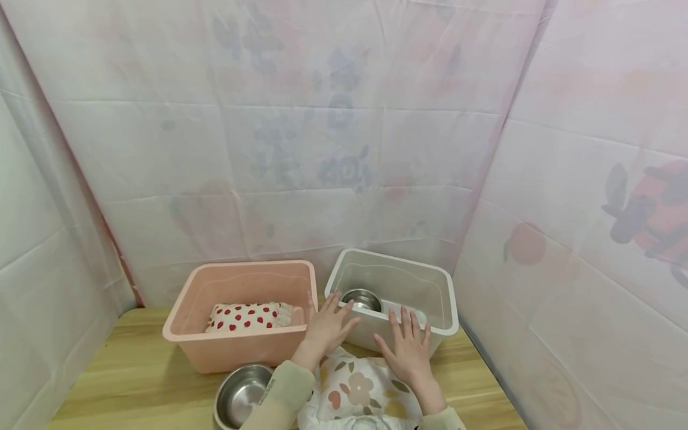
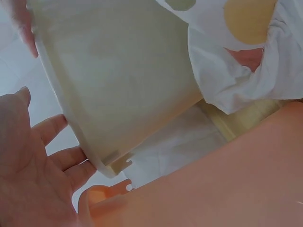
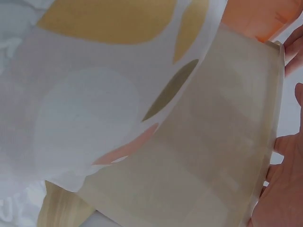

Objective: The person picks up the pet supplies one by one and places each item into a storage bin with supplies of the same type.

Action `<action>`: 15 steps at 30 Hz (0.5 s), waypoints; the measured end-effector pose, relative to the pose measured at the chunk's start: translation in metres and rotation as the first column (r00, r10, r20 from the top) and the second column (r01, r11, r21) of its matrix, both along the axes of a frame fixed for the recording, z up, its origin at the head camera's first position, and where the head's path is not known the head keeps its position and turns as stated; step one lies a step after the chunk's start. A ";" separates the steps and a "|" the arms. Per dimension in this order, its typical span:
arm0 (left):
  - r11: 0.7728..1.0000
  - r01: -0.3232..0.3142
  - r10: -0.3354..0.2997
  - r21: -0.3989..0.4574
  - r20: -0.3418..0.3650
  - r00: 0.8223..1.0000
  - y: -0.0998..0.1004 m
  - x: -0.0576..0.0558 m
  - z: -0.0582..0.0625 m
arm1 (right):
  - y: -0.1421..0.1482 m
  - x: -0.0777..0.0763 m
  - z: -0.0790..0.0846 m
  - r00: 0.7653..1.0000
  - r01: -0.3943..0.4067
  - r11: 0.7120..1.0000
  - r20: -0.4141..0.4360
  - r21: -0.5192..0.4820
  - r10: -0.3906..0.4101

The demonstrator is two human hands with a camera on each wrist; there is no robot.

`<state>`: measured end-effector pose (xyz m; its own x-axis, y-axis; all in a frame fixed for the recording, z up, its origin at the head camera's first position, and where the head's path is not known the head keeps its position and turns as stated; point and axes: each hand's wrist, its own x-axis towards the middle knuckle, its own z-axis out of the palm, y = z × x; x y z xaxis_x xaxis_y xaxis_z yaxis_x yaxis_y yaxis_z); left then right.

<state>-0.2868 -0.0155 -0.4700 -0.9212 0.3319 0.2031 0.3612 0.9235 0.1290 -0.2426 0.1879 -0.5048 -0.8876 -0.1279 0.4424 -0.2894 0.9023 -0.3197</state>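
My left hand [image 1: 326, 327] reaches to the near left corner of a whitish plastic bin [image 1: 414, 285], its fingers spread and fairly straight. In the left wrist view the fingertips [image 2: 78, 156] touch the bin's rim. My right hand [image 1: 408, 353] lies farther right along the same near rim, fingers extended over the edge, as the right wrist view also shows. A metal bowl [image 1: 362, 298] sits inside this bin at the left. Between my forearms, in front of the bin, is a white floral cloth bundle [image 1: 359, 391] with a gathered edge.
A pink bin [image 1: 231, 349] stands left of the whitish one, holding a cream pouch [image 1: 247, 316] with red strawberries. Another metal bowl [image 1: 244, 397] rests on the wooden table [image 1: 129, 376] near my left sleeve. Printed fabric walls [image 1: 301, 149] enclose the back and sides.
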 end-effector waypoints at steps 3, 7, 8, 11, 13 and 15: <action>1.000 0.001 -0.001 -0.001 0.007 1.000 0.000 0.001 0.002 | 0.001 0.000 0.002 1.000 0.003 1.000 0.016 0.004 -0.003; 1.000 0.009 -0.008 0.013 -0.016 1.000 -0.001 0.005 0.002 | 0.002 0.001 0.005 0.999 0.012 1.000 0.042 0.022 -0.013; 1.000 0.011 -0.010 0.019 -0.021 1.000 -0.001 0.006 0.001 | 0.002 0.001 0.006 0.999 0.015 1.000 0.049 0.023 -0.016; 1.000 0.013 -0.012 0.028 -0.028 1.000 -0.002 0.011 0.000 | 0.003 0.000 0.006 0.998 0.015 0.999 0.061 0.029 -0.017; 1.000 0.010 -0.009 0.030 -0.021 1.000 -0.003 0.014 0.000 | 0.004 0.000 0.005 0.998 0.011 1.000 0.057 0.030 -0.012; 1.000 0.006 -0.006 0.023 -0.022 1.000 -0.003 0.017 -0.001 | 0.004 0.000 0.004 0.999 0.004 1.000 0.051 0.029 -0.006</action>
<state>-0.2693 -0.0185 -0.4711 -0.9145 0.3324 0.2308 0.3696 0.9183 0.1418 -0.2431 0.1923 -0.5009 -0.9095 -0.1355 0.3930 -0.2690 0.9126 -0.3080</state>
